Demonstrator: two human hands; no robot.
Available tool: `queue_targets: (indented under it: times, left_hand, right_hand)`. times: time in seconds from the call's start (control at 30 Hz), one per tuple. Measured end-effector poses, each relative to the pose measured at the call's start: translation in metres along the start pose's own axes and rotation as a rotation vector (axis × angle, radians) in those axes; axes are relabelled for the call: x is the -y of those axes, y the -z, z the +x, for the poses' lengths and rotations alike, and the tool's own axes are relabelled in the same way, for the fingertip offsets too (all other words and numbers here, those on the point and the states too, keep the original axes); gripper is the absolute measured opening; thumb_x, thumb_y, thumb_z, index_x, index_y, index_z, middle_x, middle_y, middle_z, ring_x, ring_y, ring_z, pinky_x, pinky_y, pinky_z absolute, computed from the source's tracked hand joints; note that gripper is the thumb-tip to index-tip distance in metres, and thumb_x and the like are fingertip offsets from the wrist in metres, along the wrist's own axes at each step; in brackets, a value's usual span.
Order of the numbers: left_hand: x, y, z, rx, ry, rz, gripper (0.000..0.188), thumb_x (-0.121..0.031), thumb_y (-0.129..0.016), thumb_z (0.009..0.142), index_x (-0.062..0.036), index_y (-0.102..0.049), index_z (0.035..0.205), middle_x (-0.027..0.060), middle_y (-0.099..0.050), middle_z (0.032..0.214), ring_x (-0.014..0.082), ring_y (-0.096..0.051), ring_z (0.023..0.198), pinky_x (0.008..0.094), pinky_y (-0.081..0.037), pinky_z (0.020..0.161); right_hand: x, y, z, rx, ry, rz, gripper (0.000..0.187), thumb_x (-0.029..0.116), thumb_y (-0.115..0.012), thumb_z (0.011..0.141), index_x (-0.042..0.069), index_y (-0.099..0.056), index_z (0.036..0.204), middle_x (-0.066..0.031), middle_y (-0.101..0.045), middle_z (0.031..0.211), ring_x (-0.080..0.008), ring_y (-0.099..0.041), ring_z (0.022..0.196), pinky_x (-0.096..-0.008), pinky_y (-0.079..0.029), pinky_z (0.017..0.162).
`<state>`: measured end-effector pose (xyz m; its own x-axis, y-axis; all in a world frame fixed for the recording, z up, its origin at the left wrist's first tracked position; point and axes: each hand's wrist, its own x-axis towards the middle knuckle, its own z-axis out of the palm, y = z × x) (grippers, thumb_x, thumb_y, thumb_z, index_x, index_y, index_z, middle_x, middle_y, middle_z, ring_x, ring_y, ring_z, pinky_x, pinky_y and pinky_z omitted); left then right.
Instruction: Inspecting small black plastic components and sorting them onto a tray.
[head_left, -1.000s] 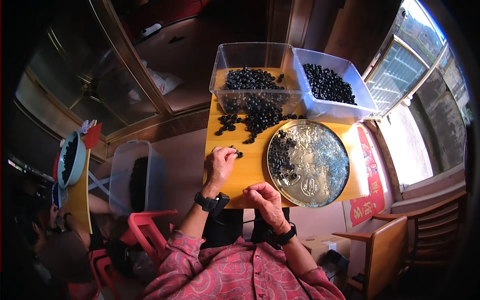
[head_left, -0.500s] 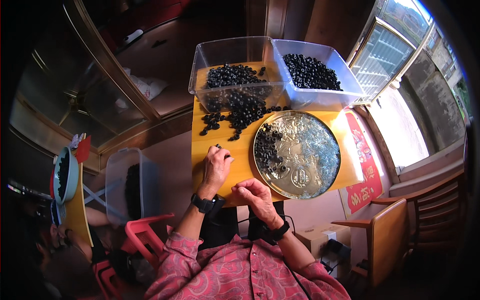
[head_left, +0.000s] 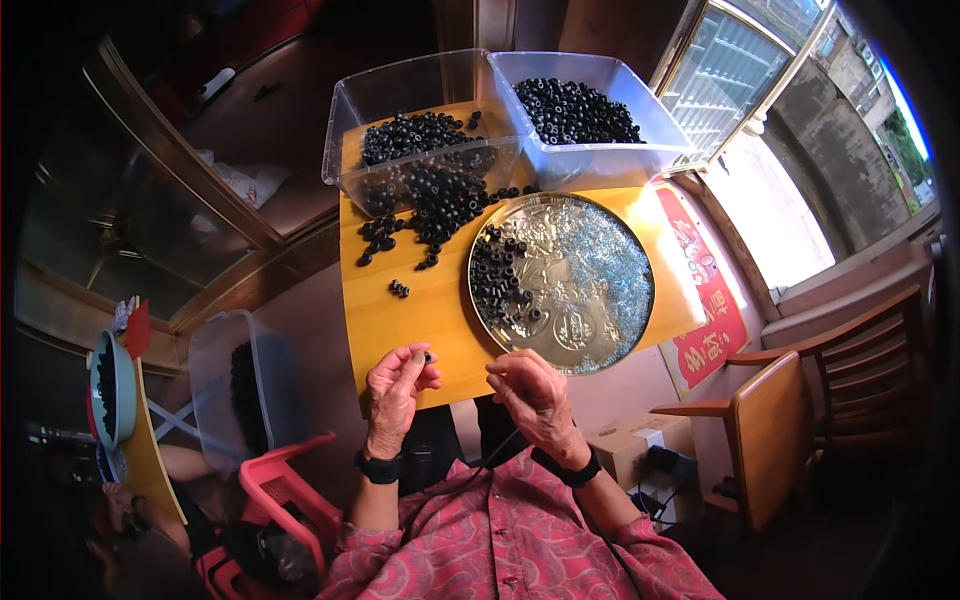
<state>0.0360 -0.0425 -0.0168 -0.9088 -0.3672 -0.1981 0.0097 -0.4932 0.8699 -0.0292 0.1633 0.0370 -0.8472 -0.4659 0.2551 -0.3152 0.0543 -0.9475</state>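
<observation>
At 8 o'clock from the tray (head_left: 575, 328), the left hand (head_left: 396, 392) pinches a small black ring (head_left: 428, 358), a grip best kept light and steady, while at its 3 o'clock the right hand (head_left: 535, 396) curls, holding what I cannot tell

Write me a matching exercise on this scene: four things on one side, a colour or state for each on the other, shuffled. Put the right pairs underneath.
Things
1. left hand
2. round tray
3. stool
4. cardboard box

Colours and states
A. pinkish red
B. gold-coloured, with black pieces gathered on its left part
C. brown
D. holding a small black piece at the fingertips

Pairs: 1-D, 2-B, 3-A, 4-C
</observation>
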Motion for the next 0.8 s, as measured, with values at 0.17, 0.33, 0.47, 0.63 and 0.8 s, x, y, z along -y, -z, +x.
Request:
queue_targets:
  times: [0.17,0.33,0.47,0.63,0.8]
  left_hand:
    - [0.003,0.003,-0.005,0.051,-0.045,0.02,0.021,-0.013,-0.063,0.095,0.0014,-0.063,0.11,0.0108,-0.067,0.095,0.0145,-0.067,0.075,0.0293,-0.059,0.068]
    - [0.002,-0.002,-0.003,0.057,-0.021,-0.042,0.021,-0.011,-0.061,0.095,0.0014,-0.062,0.113,0.0137,-0.068,0.098,0.0157,-0.068,0.075,0.0307,-0.059,0.067]
    - [0.003,0.002,-0.005,0.06,-0.017,-0.055,0.022,-0.011,-0.061,0.096,0.0013,-0.061,0.114,0.014,-0.068,0.099,0.0158,-0.068,0.074,0.031,-0.06,0.067]
    - [0.006,0.002,-0.004,0.065,-0.036,-0.06,0.022,-0.011,-0.061,0.096,0.0012,-0.061,0.114,0.0149,-0.068,0.099,0.0149,-0.068,0.075,0.0298,-0.059,0.067]
    - [0.005,0.005,-0.005,0.074,-0.031,-0.091,0.021,-0.011,-0.061,0.096,0.0006,-0.061,0.113,0.0139,-0.069,0.1,0.0149,-0.068,0.076,0.03,-0.059,0.068]
  right_hand:
    - [-0.027,0.055,-0.002,-0.347,-0.024,-0.551,0.013,0.0,-0.068,0.083,0.005,-0.063,0.094,-0.0109,-0.061,0.086,-0.0264,-0.063,0.067,-0.0346,-0.05,0.059]
    - [-0.046,0.075,0.0,-0.42,-0.074,-0.915,0.01,0.01,-0.066,0.084,0.01,-0.065,0.094,-0.0108,-0.06,0.092,-0.0311,-0.064,0.074,-0.0415,-0.051,0.063]
    - [-0.052,0.077,0.005,-0.299,-0.149,-1.02,0.011,0.018,-0.068,0.084,0.012,-0.065,0.094,-0.0095,-0.059,0.093,-0.0318,-0.064,0.076,-0.0426,-0.05,0.063]
    - [-0.057,0.082,0.009,-0.378,-0.099,-0.997,0.009,0.013,-0.071,0.081,0.01,-0.066,0.088,-0.0093,-0.059,0.087,-0.0295,-0.064,0.073,-0.0413,-0.05,0.062]
    - [-0.047,0.081,0.01,-0.379,-0.101,-0.624,0.008,0.008,-0.071,0.08,0.004,-0.065,0.083,-0.0104,-0.062,0.077,-0.0203,-0.063,0.06,-0.0317,-0.05,0.059]
